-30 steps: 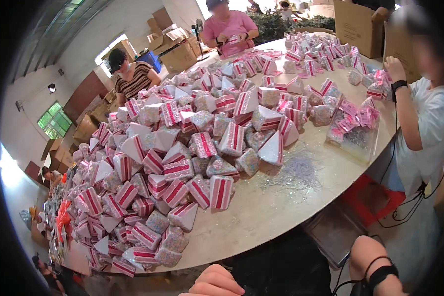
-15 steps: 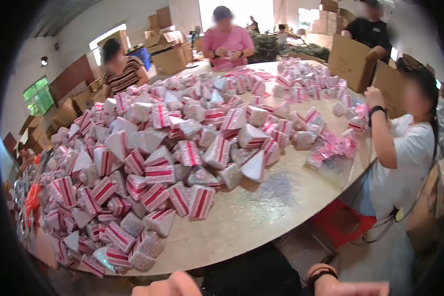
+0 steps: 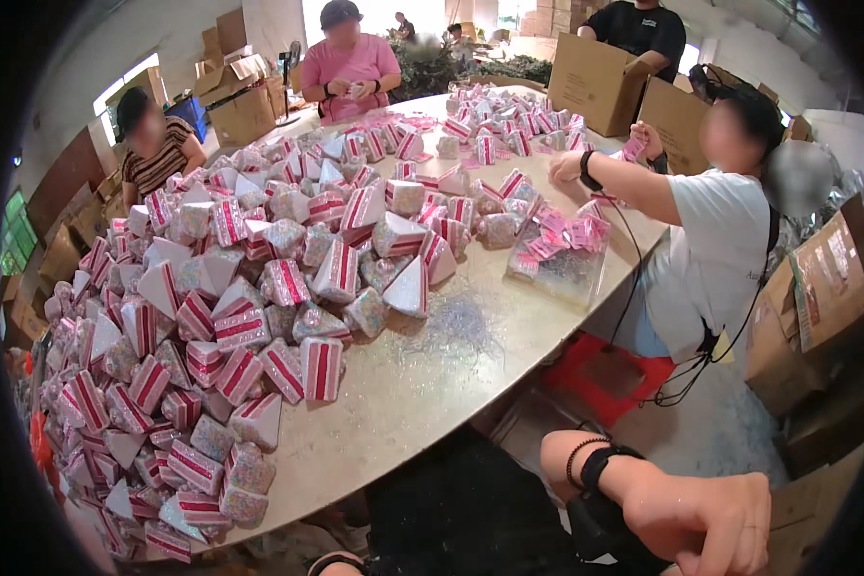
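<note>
My right hand [image 3: 706, 518] is at the lower right, beyond the table's near edge, with a dark band and a thin bead bracelet on its wrist. Its fingers bend down and together; the lower edge cuts off their tips, so anything in them is hidden. Of my left arm only a banded wrist [image 3: 336, 564] shows at the bottom, the hand being out of the picture. A big heap of wedge-shaped toy cake slices [image 3: 322, 370], white and pink with a red stripe and glittery backs, covers the left of the pale table [image 3: 403, 422].
Across the table at right, a person in a white shirt [image 3: 720, 230] reaches over it. Pink packets [image 3: 571, 233] lie on a clear plastic tray [image 3: 557, 278]. Two more people sit or stand behind the heap. Cardboard boxes [image 3: 595, 82] and a red stool [image 3: 610, 379] surround the table.
My view has swung right. My right hand has come further into the picture with its fingers now bent down; my left hand has left it. The white-shirted person's arm now stretches over the table.
</note>
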### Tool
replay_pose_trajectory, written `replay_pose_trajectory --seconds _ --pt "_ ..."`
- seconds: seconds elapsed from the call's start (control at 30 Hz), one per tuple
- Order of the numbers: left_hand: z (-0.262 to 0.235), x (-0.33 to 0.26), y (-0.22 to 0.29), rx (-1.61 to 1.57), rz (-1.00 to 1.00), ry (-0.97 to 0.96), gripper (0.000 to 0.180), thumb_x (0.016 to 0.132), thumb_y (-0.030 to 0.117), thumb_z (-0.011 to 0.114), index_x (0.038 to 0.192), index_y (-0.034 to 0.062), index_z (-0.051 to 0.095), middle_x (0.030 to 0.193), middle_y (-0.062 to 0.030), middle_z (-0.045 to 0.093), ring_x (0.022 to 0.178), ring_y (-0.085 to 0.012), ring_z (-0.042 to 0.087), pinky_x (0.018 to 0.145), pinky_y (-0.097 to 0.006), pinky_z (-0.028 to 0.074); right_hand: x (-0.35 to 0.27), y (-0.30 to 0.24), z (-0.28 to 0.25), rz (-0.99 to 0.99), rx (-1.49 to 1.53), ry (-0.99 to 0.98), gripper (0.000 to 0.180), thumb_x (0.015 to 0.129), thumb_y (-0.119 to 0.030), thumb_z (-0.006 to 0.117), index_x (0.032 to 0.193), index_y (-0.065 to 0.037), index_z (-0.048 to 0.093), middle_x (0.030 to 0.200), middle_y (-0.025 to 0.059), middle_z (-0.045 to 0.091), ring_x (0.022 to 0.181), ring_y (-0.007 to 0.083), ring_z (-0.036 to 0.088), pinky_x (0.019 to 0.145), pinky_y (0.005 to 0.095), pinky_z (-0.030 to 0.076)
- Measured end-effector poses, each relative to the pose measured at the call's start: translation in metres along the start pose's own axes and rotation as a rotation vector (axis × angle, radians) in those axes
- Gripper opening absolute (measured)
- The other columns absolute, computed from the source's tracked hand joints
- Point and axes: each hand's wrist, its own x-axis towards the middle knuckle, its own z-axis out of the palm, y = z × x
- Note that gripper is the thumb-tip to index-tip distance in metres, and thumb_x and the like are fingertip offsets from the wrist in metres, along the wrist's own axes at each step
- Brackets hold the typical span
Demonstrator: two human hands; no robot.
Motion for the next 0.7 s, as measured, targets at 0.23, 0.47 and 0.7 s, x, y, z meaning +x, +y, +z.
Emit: replay_pose_trajectory --seconds 0.23,0.47,0.7 --pt "-0.002 -0.004 -0.002 0.036 0.024 0.129 0.031 0.091 0.011 0.055 0.06 0.0147 0.054 0.061 0.0 0.052 0.053 -0.0128 0.053 0.071 -0.033 0.049 -0.014 -0.037 -0.034 0.226 0.514 -0.405 0.015 0.097 -0.013 0.048 0.11 -0.005 0.049 0.086 0.0128 0.061 0.088 0.0196 0.054 0.097 0.0494 0.041" --pt "-0.006 -0.005 -0.02 -0.051 0.071 0.234 0.035 0.089 0.01 0.054 0.056 0.0186 0.047 0.057 0.0045 0.046 0.047 -0.0096 0.045 0.085 -0.047 0.052 -0.094 -0.017 -0.046 0.492 0.347 -0.032 0.031 0.092 -0.016 0.048 0.066 0.0 0.056 0.067 0.0108 0.056 0.054 0.0226 0.054 0.049 0.0336 0.044" --pt "-0.026 -0.025 -0.018 -0.214 0.116 0.231 0.033 0.093 0.016 0.055 0.06 0.0128 0.054 0.06 -0.0017 0.053 0.049 -0.0144 0.049 0.088 -0.056 0.052 -0.152 -0.04 -0.081 1.175 -0.431 0.044 0.032 0.088 -0.013 0.05 0.058 -0.003 0.054 0.056 0.0069 0.05 0.048 0.0209 0.049 0.045 0.0322 0.036"
